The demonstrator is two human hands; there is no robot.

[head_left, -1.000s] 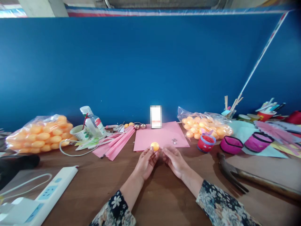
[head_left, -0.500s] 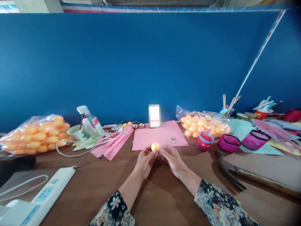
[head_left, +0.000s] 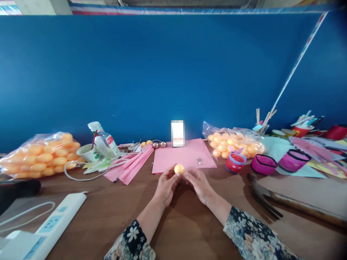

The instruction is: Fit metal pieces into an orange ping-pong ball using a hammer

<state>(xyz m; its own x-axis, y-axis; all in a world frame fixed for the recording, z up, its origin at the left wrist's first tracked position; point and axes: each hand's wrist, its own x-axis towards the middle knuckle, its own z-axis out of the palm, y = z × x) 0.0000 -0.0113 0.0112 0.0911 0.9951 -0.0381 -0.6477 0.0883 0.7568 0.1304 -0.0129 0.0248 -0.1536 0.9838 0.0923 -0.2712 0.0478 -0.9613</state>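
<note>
An orange ping-pong ball (head_left: 179, 169) is pinched between the thumb and fingers of my left hand (head_left: 167, 184), just above the table's middle. My right hand (head_left: 199, 183) has its thumb and forefinger pressed together against the ball's right side. Whatever those right fingertips hold is too small or hidden to name. Behind both hands lie pink paper sheets (head_left: 165, 159), with a small clear, shiny piece (head_left: 199, 161) on them.
Bags of orange balls stand left (head_left: 40, 159) and right (head_left: 230, 142). A claw hammer (head_left: 298, 204) lies at right, near magenta fabric rings (head_left: 264, 165) and a red cup (head_left: 235, 163). At left are a power strip (head_left: 58, 220), pink strips (head_left: 137, 164), a bottle (head_left: 104, 140) and a paper cup (head_left: 92, 153).
My right fingertips have moved left, from slightly apart to touching the ball. My left hand has kept its hold. The whole view has shifted slightly.
</note>
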